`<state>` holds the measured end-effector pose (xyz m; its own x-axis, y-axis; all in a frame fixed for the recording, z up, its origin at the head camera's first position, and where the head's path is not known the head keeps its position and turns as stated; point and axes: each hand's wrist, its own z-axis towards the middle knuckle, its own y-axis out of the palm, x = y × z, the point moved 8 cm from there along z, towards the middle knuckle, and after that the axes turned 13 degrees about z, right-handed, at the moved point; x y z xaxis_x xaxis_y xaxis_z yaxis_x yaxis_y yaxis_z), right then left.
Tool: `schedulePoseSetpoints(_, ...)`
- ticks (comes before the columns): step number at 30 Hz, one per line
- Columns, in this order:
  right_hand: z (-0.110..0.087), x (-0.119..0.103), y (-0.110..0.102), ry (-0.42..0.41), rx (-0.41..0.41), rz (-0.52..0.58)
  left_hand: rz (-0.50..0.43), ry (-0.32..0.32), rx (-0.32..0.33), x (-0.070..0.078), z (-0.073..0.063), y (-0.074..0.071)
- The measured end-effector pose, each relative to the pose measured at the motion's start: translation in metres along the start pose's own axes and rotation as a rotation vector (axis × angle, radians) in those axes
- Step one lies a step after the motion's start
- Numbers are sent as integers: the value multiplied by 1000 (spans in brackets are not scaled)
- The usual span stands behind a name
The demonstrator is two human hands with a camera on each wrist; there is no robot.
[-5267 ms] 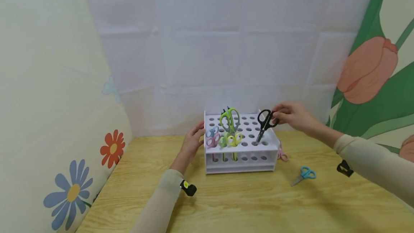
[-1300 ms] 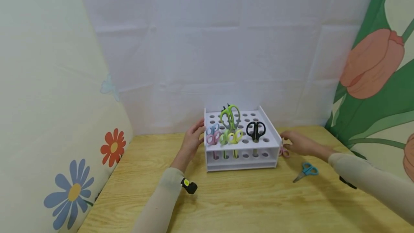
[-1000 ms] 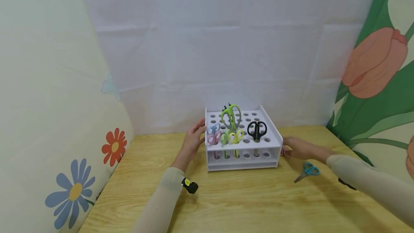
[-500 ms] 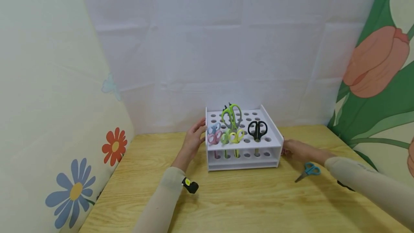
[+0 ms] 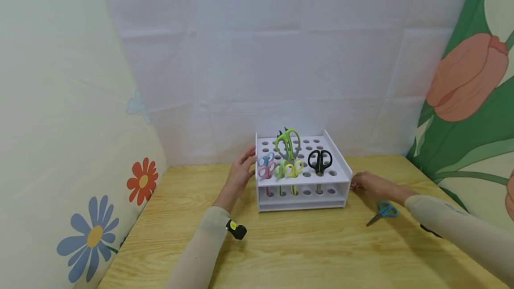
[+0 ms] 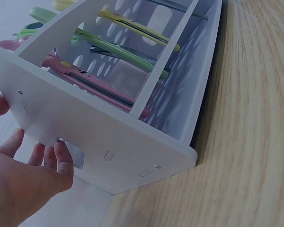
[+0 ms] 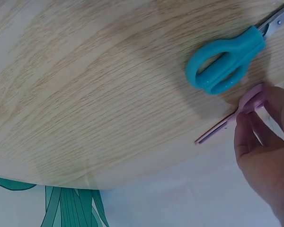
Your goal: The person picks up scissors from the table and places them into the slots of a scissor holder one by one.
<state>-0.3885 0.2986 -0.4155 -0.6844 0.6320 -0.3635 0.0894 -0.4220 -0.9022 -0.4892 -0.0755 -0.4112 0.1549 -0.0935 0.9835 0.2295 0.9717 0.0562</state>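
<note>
My left hand [image 5: 239,173] rests against the left side wall of a white rack [image 5: 301,205] with round holes, fingertips at a cutout there. Right of the rack, my right hand [image 5: 373,185] pinches pink scissors [image 7: 252,98] by the handles, low over the table; their narrow blades stick out from the fingers in the right wrist view. Teal-handled scissors [image 5: 387,209] lie on the table near that hand. Black scissors [image 5: 320,168] stand in the rack's front row, along with yellow [image 5: 294,171], light green [image 5: 279,171] and pink-handled scissors [image 5: 266,173].
Large lime-green scissors [image 5: 288,144] and light blue-handled scissors [image 5: 265,160] stand further back in the rack. The rack sits on a wooden table [image 5: 297,249] before a white cloth backdrop [image 5: 249,70]. Flower-printed walls flank the table.
The right hand has placed the black scissors upright in the front row, then moved down to the rack's right and grasped the pink scissors. The left hand has stayed at the rack's left side.
</note>
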Motion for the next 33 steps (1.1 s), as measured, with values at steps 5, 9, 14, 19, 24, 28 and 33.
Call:
schedulePoseSetpoints(5,-2,13,-1,128,26,-10,-11,13,1,0,0,0)
schedulePoseSetpoints(9,-3,25,-2,256,23,28,-19,10,-3,0,-1,1)
schedulePoseSetpoints(14,0,30,-3,267,-21,118,-13,-1,-11,0,0,1)
schedulePoseSetpoints(19,5,32,-4,171,-21,126,-9,-6,-6,2,-1,-1)
schedulePoseSetpoints(24,8,28,-2,62,11,49,-10,-7,-8,2,-1,-1)
schedulePoseSetpoints(28,8,22,-2,20,22,10,-20,-4,-13,1,0,-1)
schedulePoseSetpoints(33,7,19,1,29,3,24,-9,-9,-13,0,0,-1)
